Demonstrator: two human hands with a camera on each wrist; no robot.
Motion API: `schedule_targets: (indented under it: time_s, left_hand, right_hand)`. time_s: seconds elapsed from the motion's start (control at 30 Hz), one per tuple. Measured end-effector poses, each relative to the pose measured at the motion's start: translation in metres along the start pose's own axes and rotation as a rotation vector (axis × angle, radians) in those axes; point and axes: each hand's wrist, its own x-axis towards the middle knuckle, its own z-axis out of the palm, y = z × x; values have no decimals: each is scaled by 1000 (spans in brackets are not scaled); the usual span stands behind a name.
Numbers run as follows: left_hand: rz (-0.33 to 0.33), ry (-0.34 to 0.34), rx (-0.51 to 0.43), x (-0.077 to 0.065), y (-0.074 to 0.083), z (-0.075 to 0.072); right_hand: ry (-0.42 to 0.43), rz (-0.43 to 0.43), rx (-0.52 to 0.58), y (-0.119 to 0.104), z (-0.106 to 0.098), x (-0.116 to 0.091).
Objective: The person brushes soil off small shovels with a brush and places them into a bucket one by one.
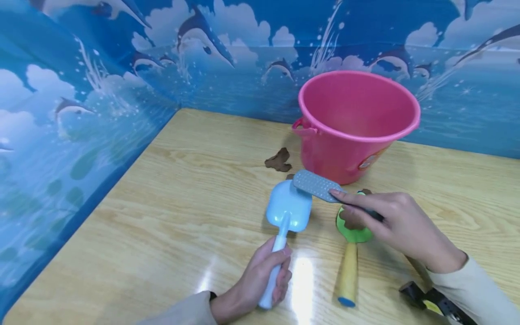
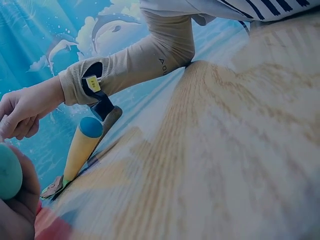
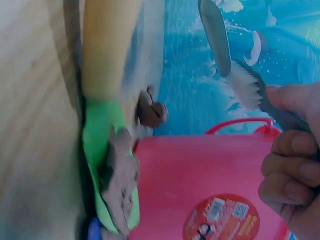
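My left hand grips the handle of a light blue toy shovel, blade pointing away over the table; the handle's rounded end shows in the left wrist view. A grey brush is held between the thumb and fingers of my right hand. Its pale bristles face the shovel blade and appear to touch it in the right wrist view. Beneath my right hand lies a green toy shovel with a yellow handle; brown clay-like lumps stick to its blade.
A pink bucket stands beyond both hands. Left of it, a brown lump lies on the wooden table. Brown handle-like thing sits partly behind my right forearm. A dolphin-print blue sheet lines the back and left.
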Motion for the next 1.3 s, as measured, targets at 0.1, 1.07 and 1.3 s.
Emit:
schedule_targets:
  time_s: [0.1, 1.07, 1.3]
  left_hand:
    - [-20, 16, 16, 0, -1, 1]
    - [41, -45, -39, -1, -1, 0]
    - [-25, -40, -22, -2, -2, 1]
  right_hand:
    - [8, -54, 24, -7, 10, 1]
    - [-6, -33, 12, 12, 0, -2]
    - [5, -12, 27, 11, 9, -1]
